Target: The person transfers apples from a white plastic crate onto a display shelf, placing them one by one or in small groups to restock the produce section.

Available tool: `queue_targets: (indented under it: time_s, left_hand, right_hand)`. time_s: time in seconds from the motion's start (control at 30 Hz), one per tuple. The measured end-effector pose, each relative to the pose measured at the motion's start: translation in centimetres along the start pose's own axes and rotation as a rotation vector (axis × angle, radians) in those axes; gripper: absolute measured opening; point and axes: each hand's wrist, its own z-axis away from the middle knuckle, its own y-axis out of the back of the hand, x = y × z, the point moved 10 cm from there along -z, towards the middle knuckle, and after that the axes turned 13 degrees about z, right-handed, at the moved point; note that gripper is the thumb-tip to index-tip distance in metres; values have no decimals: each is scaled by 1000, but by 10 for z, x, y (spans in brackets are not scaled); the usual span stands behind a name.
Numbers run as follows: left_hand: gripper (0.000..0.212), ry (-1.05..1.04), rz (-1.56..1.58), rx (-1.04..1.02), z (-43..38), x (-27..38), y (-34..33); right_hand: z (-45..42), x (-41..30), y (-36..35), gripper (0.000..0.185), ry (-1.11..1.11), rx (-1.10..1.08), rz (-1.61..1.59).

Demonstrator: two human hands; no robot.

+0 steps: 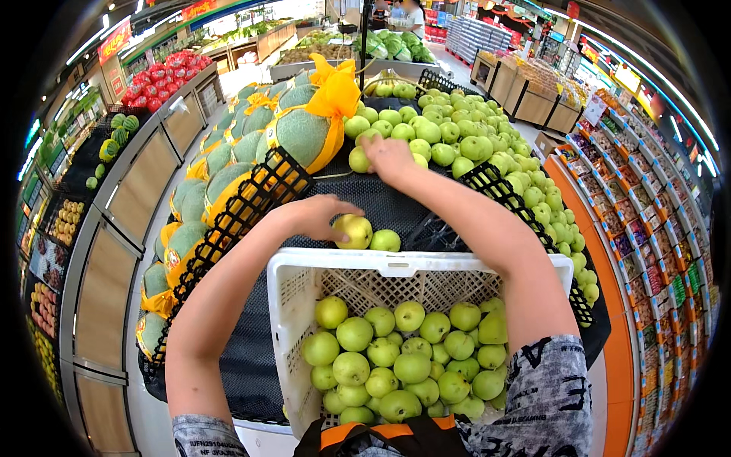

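My left hand [321, 218] curls around a yellow-green fruit [355, 232], an apple or a pear, low on the black mat [374, 197]. Its thumb touches the near left side and its fingers reach over the top. Right beside that sits a smaller green fruit [385, 240]. Farther out, my right hand [391, 159] touches a green fruit [359, 160] at the left front of a heaped pile [445, 134]; its fingertips are partly hidden, so its grip is unclear. Directly before me, a white plastic crate [297, 343] holds many more green fruits [411, 367].
Green netted melons [297, 137] with orange ribbons are stacked on the left behind a black lattice divider [245, 200]. Another black divider [502, 194] crosses the pile on the right. Orange-edged snack shelves [634, 245] line the far right. People [414, 20] stand in the background.
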Motion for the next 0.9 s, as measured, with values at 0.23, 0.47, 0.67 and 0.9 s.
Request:
queue_targets:
  time_s: [0.23, 0.47, 0.67, 0.9]
  left_hand:
    - [70, -180, 240, 147, 5, 0, -11]
    - [62, -136, 772, 512, 32, -31, 6]
    - [54, -287, 911, 882, 99, -8, 73]
    - [51, -316, 896, 1165, 206, 45, 19]
  right_hand:
    - [60, 20, 200, 21, 164, 387, -476]
    - [224, -31, 208, 32, 277, -233, -709]
    - [277, -61, 98, 57, 126, -549, -666]
    - [251, -125, 48, 67, 275, -595, -484]
